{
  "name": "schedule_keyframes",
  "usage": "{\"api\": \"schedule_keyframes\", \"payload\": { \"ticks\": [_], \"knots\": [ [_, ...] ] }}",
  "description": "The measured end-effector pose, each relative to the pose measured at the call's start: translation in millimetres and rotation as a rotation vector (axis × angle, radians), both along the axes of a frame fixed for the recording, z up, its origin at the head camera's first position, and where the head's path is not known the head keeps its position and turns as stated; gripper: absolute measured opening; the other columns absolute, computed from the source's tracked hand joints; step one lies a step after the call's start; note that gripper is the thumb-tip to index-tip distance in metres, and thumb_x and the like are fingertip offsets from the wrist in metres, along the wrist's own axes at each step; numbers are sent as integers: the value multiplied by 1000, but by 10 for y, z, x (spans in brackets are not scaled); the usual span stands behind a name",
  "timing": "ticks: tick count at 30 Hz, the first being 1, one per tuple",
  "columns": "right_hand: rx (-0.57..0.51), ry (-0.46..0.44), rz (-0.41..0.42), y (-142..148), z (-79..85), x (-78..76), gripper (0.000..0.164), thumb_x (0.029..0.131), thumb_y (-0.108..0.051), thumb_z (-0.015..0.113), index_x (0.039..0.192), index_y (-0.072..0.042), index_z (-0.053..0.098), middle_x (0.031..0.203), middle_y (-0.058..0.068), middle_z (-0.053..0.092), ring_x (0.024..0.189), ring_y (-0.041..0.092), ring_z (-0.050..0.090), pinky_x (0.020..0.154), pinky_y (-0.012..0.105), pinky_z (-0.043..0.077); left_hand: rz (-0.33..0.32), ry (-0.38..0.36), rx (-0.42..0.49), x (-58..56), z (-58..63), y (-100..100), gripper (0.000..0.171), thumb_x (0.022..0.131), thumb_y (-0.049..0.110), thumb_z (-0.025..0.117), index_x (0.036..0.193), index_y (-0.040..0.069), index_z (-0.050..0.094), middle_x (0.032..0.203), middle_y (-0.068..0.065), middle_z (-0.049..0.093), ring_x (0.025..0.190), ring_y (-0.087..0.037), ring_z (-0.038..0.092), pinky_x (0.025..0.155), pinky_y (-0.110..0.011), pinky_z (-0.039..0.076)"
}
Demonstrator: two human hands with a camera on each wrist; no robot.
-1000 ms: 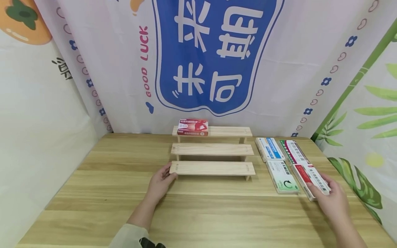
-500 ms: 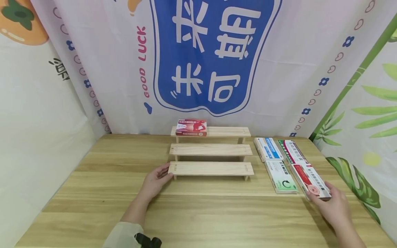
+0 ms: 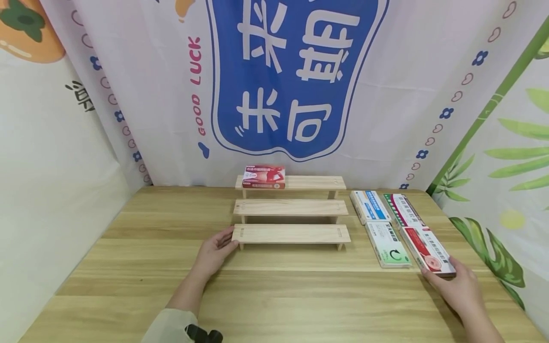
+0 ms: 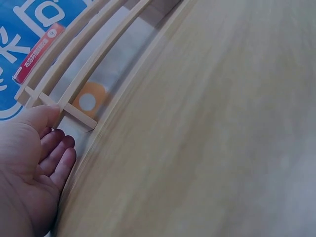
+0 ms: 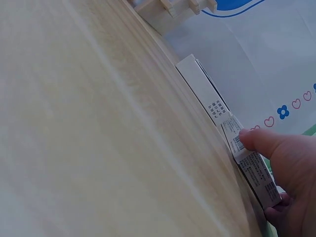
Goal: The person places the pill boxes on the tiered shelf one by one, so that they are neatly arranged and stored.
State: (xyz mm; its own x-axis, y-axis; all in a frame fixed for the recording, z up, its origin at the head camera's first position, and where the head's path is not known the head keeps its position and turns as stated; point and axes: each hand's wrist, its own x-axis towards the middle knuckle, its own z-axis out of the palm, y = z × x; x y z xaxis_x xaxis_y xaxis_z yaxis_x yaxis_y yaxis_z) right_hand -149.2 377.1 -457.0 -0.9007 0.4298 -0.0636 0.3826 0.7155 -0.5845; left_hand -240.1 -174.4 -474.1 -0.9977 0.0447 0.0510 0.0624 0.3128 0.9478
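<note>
My left hand (image 3: 216, 252) grips the lowest of three wooden shelves (image 3: 291, 234), one red box (image 3: 263, 176) atop the highest; my right hand (image 3: 462, 289) grasps one of four medicine cartons (image 3: 429, 250).

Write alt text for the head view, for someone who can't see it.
A person's left hand holds a wooden rack by its lowest tier, at the left end; the right hand grips a white-and-red box, one of four to the rack's right. A red box lies on the top tier.
</note>
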Motion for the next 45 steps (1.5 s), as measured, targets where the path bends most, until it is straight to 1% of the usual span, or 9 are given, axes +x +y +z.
{"api": "schedule_keyframes", "payload": {
  "ticks": [5, 10, 16, 22, 28, 32, 34, 39, 45],
  "knots": [
    [1, -19, -9, -3, 15, -1, 101, 89, -51, 64, 149, 14, 16, 144, 46, 22, 133, 59, 23, 110, 70, 26, 6, -9, -4, 15, 9, -5, 50, 95, 15, 64, 140, -1, 49, 141, -21, 54, 131, -36, 53, 112, -43, 43],
    [-18, -36, -45, -15, 57, 3, 99, 91, -52, 61, 151, 11, 13, 147, 46, 19, 135, 59, 20, 112, 69, 25, 0, -5, -11, 16, 18, -8, 50, 96, 15, 63, 140, -1, 49, 142, -21, 53, 131, -35, 53, 112, -43, 43],
    [-50, 15, -62, -59, 167, 28, 95, 92, -47, 61, 152, 8, 12, 148, 45, 20, 135, 59, 23, 111, 68, 26, -5, -4, -5, 5, 18, -1, 50, 95, 14, 64, 140, -1, 49, 143, -20, 52, 132, -35, 52, 112, -42, 42],
    [-102, 60, -61, -73, 298, -9, 95, 91, -47, 62, 152, 7, 13, 149, 43, 22, 134, 59, 30, 111, 65, 32, -3, -1, -2, 8, 16, -5, 50, 95, 14, 63, 140, -1, 48, 143, -20, 52, 131, -35, 52, 112, -43, 43],
    [-47, 94, 17, -110, 436, -93, 96, 90, -51, 63, 152, 7, 18, 145, 44, 27, 127, 60, 36, 102, 69, 37, -1, -6, 7, 8, 14, -6, 50, 95, 13, 63, 141, -1, 48, 144, -20, 52, 132, -35, 52, 113, -43, 42],
    [-15, 94, 64, -193, 552, -183, 98, 89, -55, 63, 152, 6, 19, 146, 43, 27, 126, 60, 37, 99, 69, 39, 0, -8, 10, 10, 13, -6, 50, 95, 12, 63, 141, -1, 48, 143, -20, 52, 132, -35, 52, 113, -42, 43],
    [-20, 87, 87, -239, 610, -237, 99, 89, -56, 62, 153, 5, 17, 147, 43, 25, 128, 61, 35, 101, 69, 38, -1, -9, 13, 13, 15, -6, 50, 95, 12, 63, 141, -1, 48, 143, -21, 52, 132, -35, 52, 113, -42, 43],
    [-42, 107, 164, -371, 732, -355, 99, 90, -54, 63, 152, 7, 15, 149, 43, 22, 130, 62, 33, 105, 68, 38, 0, -9, 15, 20, 19, -4, 50, 95, 13, 63, 141, -1, 48, 143, -20, 52, 132, -35, 52, 113, -42, 42],
    [-36, 121, 221, -577, 854, -497, 97, 91, -54, 61, 152, 8, 18, 148, 43, 24, 131, 60, 34, 105, 67, 38, 2, -11, 14, 25, 26, -2, 50, 95, 14, 63, 141, 0, 49, 143, -20, 52, 132, -34, 52, 113, -43, 42]
  ]
}}
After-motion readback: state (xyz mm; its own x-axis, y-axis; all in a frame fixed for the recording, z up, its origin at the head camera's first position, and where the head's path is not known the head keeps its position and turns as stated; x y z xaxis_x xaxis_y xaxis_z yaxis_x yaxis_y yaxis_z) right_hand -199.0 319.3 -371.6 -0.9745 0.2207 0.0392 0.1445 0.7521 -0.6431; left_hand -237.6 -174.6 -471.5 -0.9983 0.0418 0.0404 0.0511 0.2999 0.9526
